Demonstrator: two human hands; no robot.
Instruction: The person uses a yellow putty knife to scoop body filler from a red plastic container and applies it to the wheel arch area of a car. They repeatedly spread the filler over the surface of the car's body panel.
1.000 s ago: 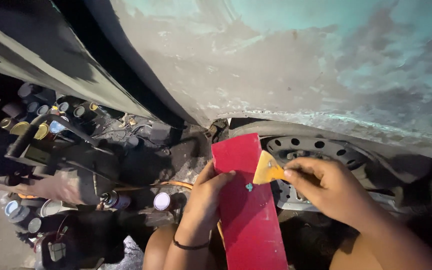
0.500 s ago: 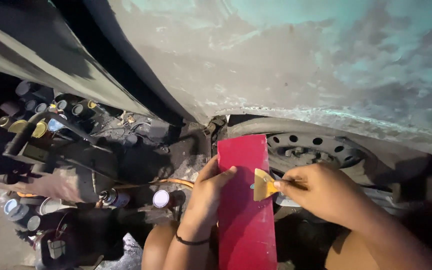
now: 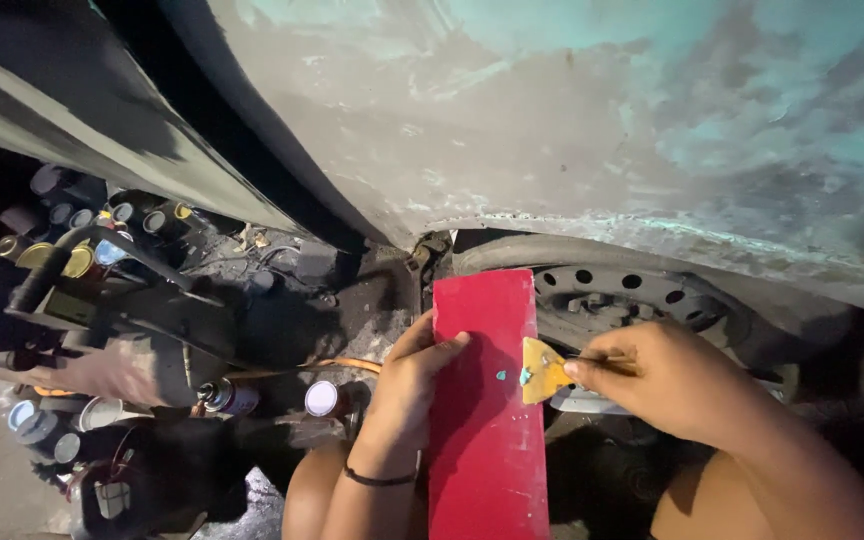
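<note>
My left hand (image 3: 407, 385) grips the left edge of a long red board (image 3: 487, 400), held upright in front of me. My right hand (image 3: 667, 375) pinches a small yellow spreader (image 3: 542, 370), whose blade rests against the board's right edge. Small specks of teal filler (image 3: 501, 376) sit on the board next to the blade. Above both hands is a car body panel (image 3: 552, 130), sanded grey with patches of teal filler.
A dark steel wheel (image 3: 642, 300) sits in the arch behind the board. To the left, on the dirty ground, stand several paint tins (image 3: 77, 260), a spray can (image 3: 227, 397) and a white-capped can (image 3: 322, 398). An orange hose (image 3: 302, 368) runs along the floor.
The spreader has slid down along the board's right edge, and the right hand has dropped with it. The left hand keeps its grip on the board.
</note>
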